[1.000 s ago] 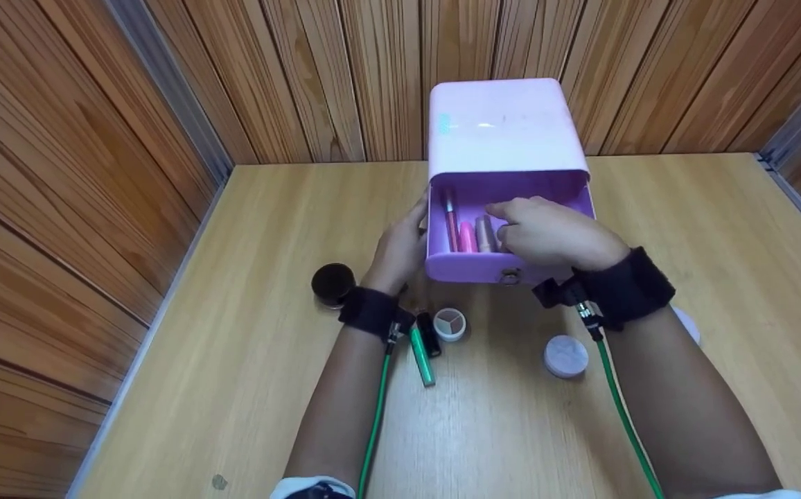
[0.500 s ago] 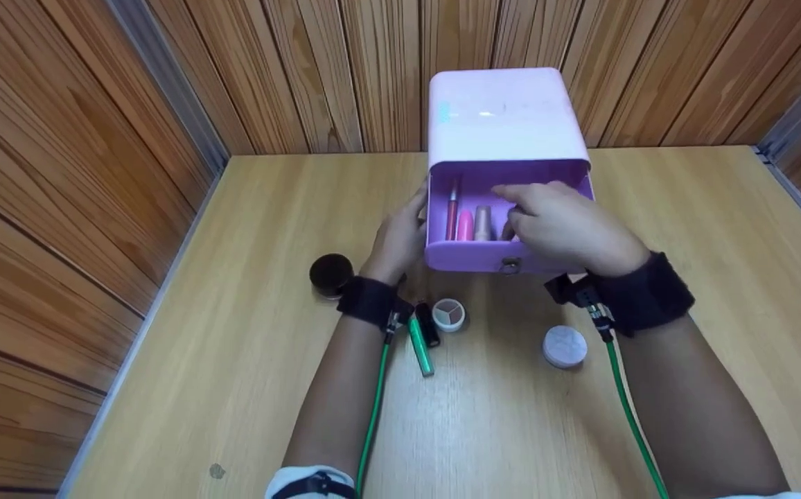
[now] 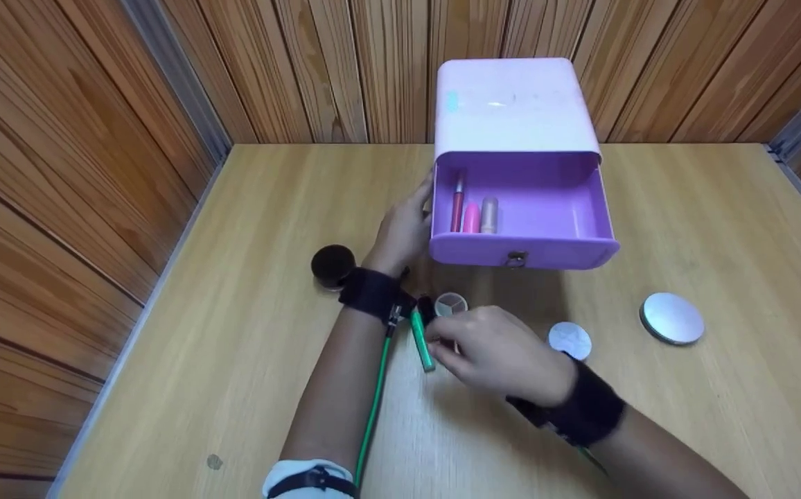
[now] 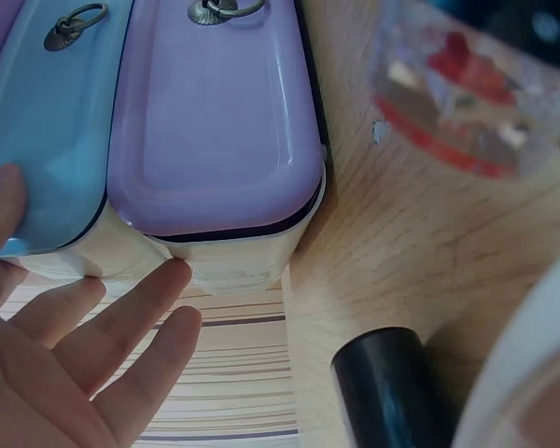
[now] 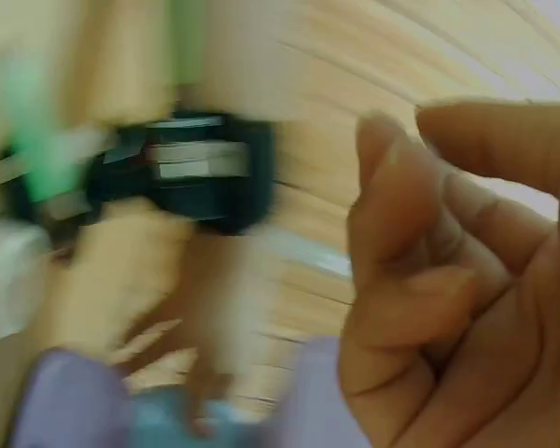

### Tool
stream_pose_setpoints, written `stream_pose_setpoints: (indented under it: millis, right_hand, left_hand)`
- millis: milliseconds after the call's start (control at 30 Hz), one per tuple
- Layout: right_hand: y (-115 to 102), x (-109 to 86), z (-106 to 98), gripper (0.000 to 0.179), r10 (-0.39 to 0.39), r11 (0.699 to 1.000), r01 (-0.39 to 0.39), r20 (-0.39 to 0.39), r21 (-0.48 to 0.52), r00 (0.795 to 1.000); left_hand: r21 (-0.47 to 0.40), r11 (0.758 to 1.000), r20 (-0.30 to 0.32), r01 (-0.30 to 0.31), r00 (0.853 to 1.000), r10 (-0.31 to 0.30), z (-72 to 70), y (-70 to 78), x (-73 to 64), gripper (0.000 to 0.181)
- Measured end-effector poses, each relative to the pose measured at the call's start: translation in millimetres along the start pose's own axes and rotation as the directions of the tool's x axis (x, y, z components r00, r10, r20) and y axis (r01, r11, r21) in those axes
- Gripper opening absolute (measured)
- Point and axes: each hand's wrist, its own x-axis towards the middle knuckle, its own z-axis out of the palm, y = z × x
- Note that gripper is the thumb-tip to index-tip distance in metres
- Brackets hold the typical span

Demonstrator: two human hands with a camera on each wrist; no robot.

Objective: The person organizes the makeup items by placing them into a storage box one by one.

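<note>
A makeup box with a pale pink top stands at the back, its purple top drawer pulled out. Inside lie a red lip gloss tube, a pink tube and a greyish tube. My left hand rests against the box's left side; the left wrist view has its thumb on the blue drawer front and the other fingers extended along the side. My right hand hovers beside a green tube, its fingers bent, thumb and forefinger apart, holding nothing in the right wrist view.
A black tube and a three-part pot sit near the green tube. To the right are a white round pot and a silver round case. A black-lidded jar stands left of the left wrist.
My right hand has left the drawer and come down and left to the green tube, uncovering the drawer's right half. My left hand stays at the box.
</note>
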Motion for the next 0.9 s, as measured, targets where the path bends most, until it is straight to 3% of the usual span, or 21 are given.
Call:
stream_pose_setpoints:
  millis: [67,133,267,333,500,733,900]
  right_hand:
    - [12,5.8,17,0.019,0.144,0.989,-0.141,0.067,-0.05,0.987]
    - [23,10.0,30,0.032,0.268,0.963,-0.262,0.104,-0.065,0.958]
    - [36,8.4,43,0.053,0.381,0.925,-0.372,0.171,-0.084,0.909]
    - [40,5.6,46,0.056,0.395,0.919,-0.386,0.181,-0.086,0.901]
    - [46,2.5,55,0.046,0.397,0.917,-0.389,0.136,-0.081,0.908]
    - [48,7.3,56,0.045,0.379,0.925,-0.374,0.126,-0.065,0.917]
    - [45,10.4,51,0.048,0.383,0.922,-0.365,0.149,-0.132,0.912]
  left_hand:
    - [-0.003,1.0,-0.007,0.0,1.0,0.0,-0.1,-0.9,0.1,0.06]
    - [0.003,1.0,-0.01,-0.002,1.0,0.002,0.5,-2.0,-0.2,0.06]
    - [0.003,1.0,0.011,-0.012,1.0,0.012,5.5,-2.7,-1.5,0.06]
    - [-0.005,1.0,0.022,-0.015,1.0,0.015,8.8,-1.3,-2.3,0.06]
    - [-0.002,1.0,0.031,-0.002,1.0,0.002,13.3,2.3,-3.7,0.059]
    - [-0.028,0.999,0.021,0.021,1.0,-0.02,7.1,3.0,-1.9,0.06]
    - [-0.015,1.0,0.012,0.027,1.0,-0.027,1.9,-0.4,1.3,0.061]
